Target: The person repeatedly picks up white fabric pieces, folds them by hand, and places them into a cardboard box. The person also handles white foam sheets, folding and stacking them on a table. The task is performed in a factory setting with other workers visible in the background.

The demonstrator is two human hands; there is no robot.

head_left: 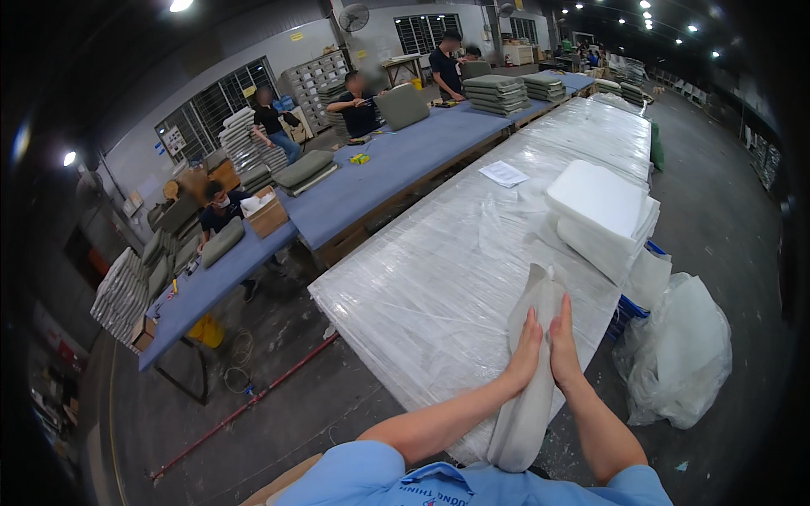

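A pale, thin cushion-like piece in a whitish sleeve stands on its edge at the near end of the plastic-covered table, reaching back toward my body. My left hand lies flat along its left side. Against the right side rests my right hand, its fingers straight and pointing away from me. The palms face each other with the piece between them. What is inside the sleeve cannot be made out. Just beyond my hands is a stack of white foam sheets.
Papers lie farther up the table. A clear plastic bag sits on the floor at right, beside a blue crate. Across the aisle, several people work at a long blue table with green cushions. A red floor pipe runs at left.
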